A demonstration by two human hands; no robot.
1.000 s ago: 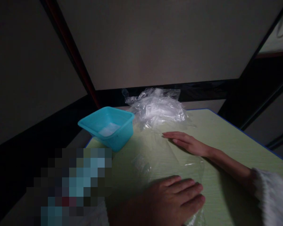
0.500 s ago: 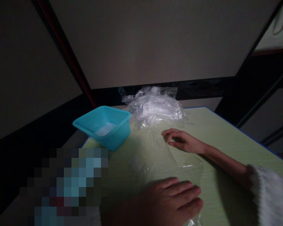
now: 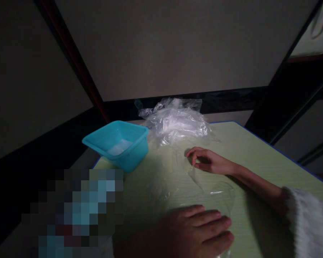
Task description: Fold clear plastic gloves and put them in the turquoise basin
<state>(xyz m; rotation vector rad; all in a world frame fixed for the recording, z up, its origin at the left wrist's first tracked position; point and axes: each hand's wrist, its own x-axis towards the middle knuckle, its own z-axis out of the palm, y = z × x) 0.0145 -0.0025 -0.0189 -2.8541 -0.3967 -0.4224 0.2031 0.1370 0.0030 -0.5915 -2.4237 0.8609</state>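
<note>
A clear plastic bag lies spread on the table, hard to see against the green top. Flat on its near part rests my left hand, palm down with the fingers stretched out. My right hand is at the bag's right edge, thumb and index finger brought together on the thin film, which rises in a small fold below the fingertips. Beyond both hands sits a crumpled heap of clear plastic bags.
A turquoise plastic basin stands at the table's far left corner, with something whitish inside. The light green table has a blue edge. Behind it rises a pale panel. A blurred-out patch hides the lower left.
The thumb and index finger of my right hand have closed together, and the film's edge beneath them has lifted slightly. My left hand stays nearly in place.
</note>
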